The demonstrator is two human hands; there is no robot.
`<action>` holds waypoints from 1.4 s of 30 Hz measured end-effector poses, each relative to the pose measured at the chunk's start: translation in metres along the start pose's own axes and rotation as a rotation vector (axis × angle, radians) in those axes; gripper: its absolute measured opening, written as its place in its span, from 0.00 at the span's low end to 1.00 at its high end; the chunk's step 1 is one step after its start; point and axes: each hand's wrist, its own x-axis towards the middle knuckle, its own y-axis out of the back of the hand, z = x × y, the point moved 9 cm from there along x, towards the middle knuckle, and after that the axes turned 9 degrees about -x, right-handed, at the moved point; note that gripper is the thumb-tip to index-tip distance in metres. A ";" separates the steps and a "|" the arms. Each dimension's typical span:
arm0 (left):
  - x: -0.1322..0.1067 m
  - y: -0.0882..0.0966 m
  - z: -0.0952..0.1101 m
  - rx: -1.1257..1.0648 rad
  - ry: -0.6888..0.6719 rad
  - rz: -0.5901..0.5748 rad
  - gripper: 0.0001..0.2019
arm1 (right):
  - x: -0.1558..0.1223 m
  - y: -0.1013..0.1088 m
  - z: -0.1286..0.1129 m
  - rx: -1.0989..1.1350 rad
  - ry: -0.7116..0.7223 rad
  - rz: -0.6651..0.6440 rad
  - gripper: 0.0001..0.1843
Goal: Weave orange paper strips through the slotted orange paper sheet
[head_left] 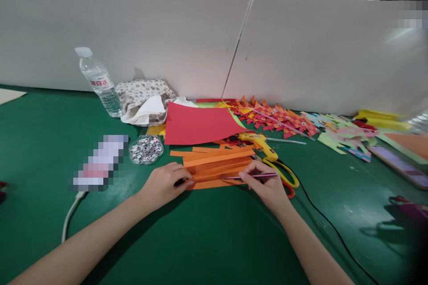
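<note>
My left hand (167, 184) pinches the left end of a folded orange paper (217, 170), thumb below and fingertips on top. In my right hand (265, 185) is a thin pink stick-like tool (267, 175), held like a pen. Its slim tip lies along a crease near the paper's lower edge; whether it is a pen or a blade I cannot tell. Behind the paper lie loose orange strips (203, 149) and a red paper sheet (197, 124). A yellow glue gun (265, 146) rests just beyond my right hand, beside scissors (290, 177) with yellow and red handles.
A water bottle (100, 82), a patterned pouch (143, 91) and a bag of googly eyes (146, 149) stand at the left, near a phone (102, 160) on a cable. Red-and-orange woven paper fish (281, 118) and paper scraps (347, 131) line the back right. A black cord (326, 216) runs forward.
</note>
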 end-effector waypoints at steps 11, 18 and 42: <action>0.001 0.000 0.008 -0.086 -0.057 -0.028 0.06 | -0.011 -0.044 -0.018 0.088 -0.024 -0.193 0.11; 0.002 0.001 0.011 -0.092 -0.065 -0.046 0.06 | -0.010 -0.054 -0.015 0.103 -0.056 -0.219 0.12; 0.001 -0.002 0.009 -0.069 -0.054 -0.067 0.06 | -0.008 -0.057 -0.010 0.169 -0.122 -0.242 0.12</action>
